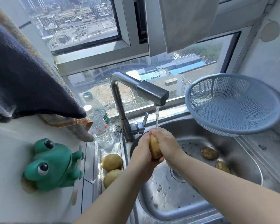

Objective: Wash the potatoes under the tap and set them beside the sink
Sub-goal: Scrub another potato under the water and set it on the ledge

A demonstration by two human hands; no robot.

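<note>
Steel sink [192, 202] below a high window [87, 21], seen from above. Centre: one potato [154, 149], upright over the basin, clasped between both hands directly beneath the spout of the tap [136, 89], with a thin water stream [157, 117] falling onto the fingertips and the potato's upper end. Left hand [141, 154] curled round the potato's left side, palm against the skin; right hand [166, 143] wrapped over its right side and top, fingers bent round it. On the narrow steel ledge [117, 148] just left of the basin: rear pale potato [111, 162] and front pale potato [111, 177], close together, the front one partly hidden by the left forearm [113, 191]. Inside the basin, along the right wall and well apart from the hands: far dark potato [208, 153] and near dark potato [222, 166], both brown and mottled, close to each other, with specks of dirt scattered on the basin floor around the drain [178, 175]. At the sink's far right corner: blue mesh colander [233, 104], tilted with its hollow toward the camera. Left of the tap's base: front bottle [100, 128] and rear bottle [90, 98], both clear plastic, upright. On the white counter [6, 143] at far left: green frog figure [52, 165], below a dark towel [23, 78] draped over a patterned cloth [81, 128]. Upper right: grey cloth [187, 21] hanging before the window frame
</note>
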